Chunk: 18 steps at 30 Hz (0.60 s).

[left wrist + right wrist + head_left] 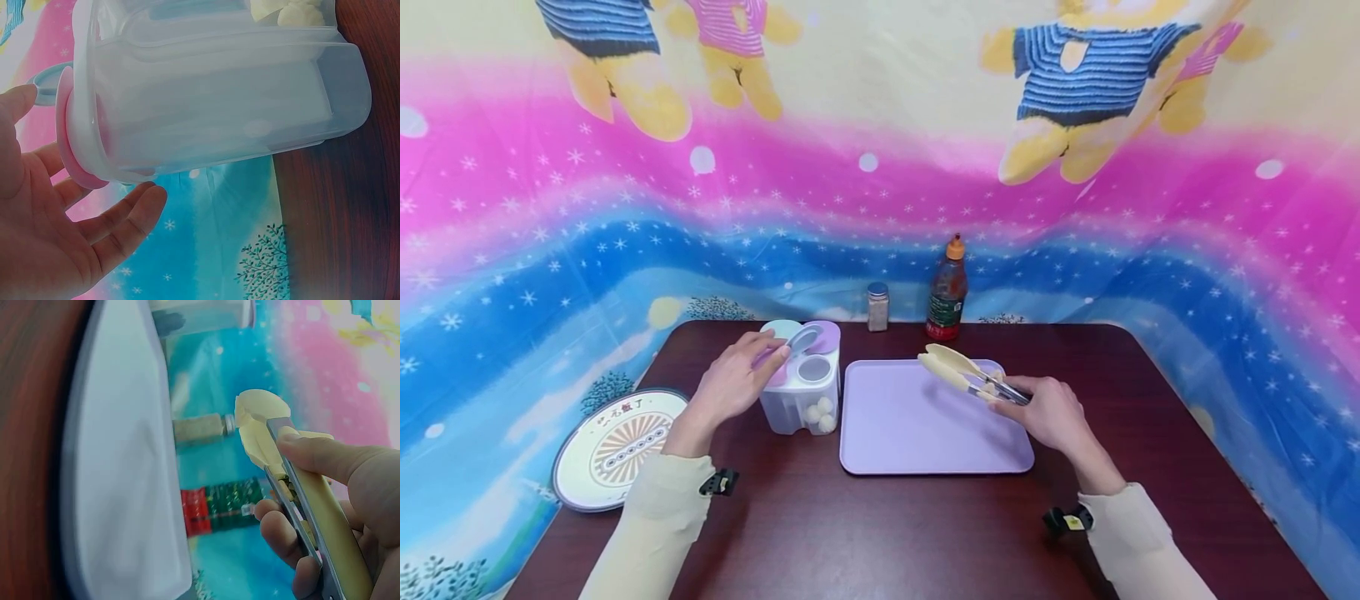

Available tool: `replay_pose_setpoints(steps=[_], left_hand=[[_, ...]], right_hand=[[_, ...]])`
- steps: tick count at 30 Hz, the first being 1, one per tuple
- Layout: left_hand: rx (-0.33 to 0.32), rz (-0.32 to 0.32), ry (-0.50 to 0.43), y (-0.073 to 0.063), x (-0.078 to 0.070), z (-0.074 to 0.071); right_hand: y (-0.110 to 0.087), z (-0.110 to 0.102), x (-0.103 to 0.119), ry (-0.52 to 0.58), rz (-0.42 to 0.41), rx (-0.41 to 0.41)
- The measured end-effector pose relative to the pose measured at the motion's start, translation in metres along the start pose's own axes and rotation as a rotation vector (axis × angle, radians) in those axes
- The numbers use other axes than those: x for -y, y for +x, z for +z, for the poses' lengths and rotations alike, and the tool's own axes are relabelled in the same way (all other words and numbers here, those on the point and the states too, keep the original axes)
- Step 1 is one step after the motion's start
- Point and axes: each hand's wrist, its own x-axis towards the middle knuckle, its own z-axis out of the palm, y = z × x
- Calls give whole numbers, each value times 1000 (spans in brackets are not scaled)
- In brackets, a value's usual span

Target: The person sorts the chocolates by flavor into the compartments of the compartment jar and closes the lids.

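Observation:
My left hand (730,383) is over a clear container (782,408) with several coloured lids. Its thumb touches the raised grey-blue lid (805,340), leaving that round opening (814,367) uncovered. In the left wrist view, the other fingers spread loosely beside the pink lid (81,169). Pale round pieces (822,414) show through the container's front wall. My right hand (1052,412) grips tongs (962,375) with cream tips, held over the lilac tray (917,442). The tong arms stand slightly apart with nothing between the tips.
Behind the tray stand a sauce bottle (947,296) with an orange cap and a small shaker jar (877,308). A white patterned plate (580,467) lies at the table's left edge, beside my left forearm. Printed cloth (865,208) hangs behind the dark table (880,533).

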Motion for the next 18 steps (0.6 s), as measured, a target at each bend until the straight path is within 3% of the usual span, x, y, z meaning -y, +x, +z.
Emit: replay_pose_setpoints(steps=[18], left_hand=[[8, -8, 4, 0, 1, 0]], right_hand=[[5, 2, 49, 32, -93, -22]])
